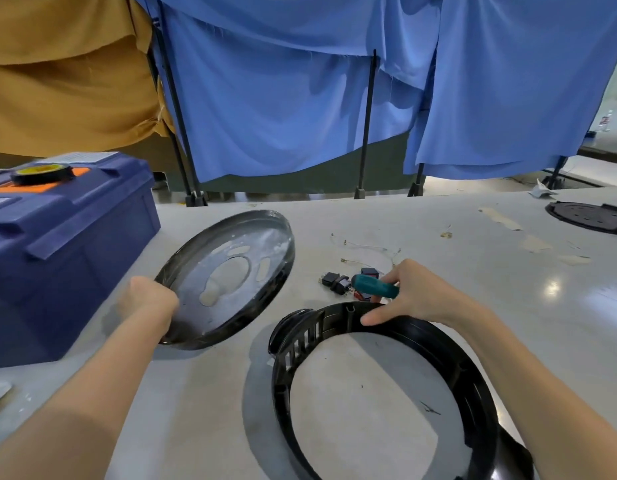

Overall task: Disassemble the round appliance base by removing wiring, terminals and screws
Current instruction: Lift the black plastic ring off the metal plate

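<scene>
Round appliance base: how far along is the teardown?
Done: metal plate is off the black ring; loose wires and switch parts lie on the table. In hand: left hand grips the tilted plate, right hand holds a teal screwdriver, thumb on the ring. Left: the ring looks stripped; remaining screws can't be seen.

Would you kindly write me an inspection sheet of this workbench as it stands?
Surface: grey table, scuffed, with tape scraps.
Job's things: metal plate tilted, apart from the black ring lying flat; loose switches beyond it.
Clutter: blue toolbox with tape roll on top; black disc far right.
Hands: left hand grips the plate's rim; right hand holds a teal screwdriver, thumb on the ring.
Cables: thin wires loose on the table.
Surroundings: blue and mustard cloths on stands.
</scene>
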The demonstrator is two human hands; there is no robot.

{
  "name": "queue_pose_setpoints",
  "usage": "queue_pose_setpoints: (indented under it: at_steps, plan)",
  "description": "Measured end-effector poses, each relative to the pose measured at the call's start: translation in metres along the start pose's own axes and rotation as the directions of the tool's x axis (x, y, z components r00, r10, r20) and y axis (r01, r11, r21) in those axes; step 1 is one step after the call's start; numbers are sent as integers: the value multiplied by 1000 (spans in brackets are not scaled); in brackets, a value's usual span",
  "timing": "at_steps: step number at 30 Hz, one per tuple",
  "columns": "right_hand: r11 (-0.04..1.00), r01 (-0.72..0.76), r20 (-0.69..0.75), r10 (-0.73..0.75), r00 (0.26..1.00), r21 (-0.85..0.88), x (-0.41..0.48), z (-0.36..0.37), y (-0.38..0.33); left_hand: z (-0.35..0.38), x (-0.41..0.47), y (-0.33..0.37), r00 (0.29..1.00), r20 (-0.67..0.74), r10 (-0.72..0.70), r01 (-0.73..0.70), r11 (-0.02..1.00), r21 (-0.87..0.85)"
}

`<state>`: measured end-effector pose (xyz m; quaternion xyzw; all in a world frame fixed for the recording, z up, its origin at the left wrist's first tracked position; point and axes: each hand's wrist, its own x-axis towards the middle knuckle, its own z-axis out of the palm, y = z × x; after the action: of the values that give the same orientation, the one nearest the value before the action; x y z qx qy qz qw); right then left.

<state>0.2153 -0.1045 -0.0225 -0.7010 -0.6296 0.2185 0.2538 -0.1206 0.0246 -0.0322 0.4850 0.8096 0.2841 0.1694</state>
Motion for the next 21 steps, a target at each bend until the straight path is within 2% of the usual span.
queue_pose_setpoints:
  at_steps: [3, 8, 14, 21]
  plan:
    - [996, -6, 9, 7, 1000, -84, 3, 0, -4, -2, 4, -5, 999, 3, -44, 44, 999, 12]
    - [981, -15, 10, 17, 1000, -191, 8, -3, -2, -3, 9, -4, 1000, 13, -25, 24, 999, 42]
    - [997, -14, 122, 23, 992, -74, 8, -1, 13, 3, 10, -8, 1000, -22, 12, -9, 990, 139]
    - [1000, -9, 137, 10, 991, -12, 10, 0, 20, 4, 6, -7, 993, -50, 110, -85, 930, 358]
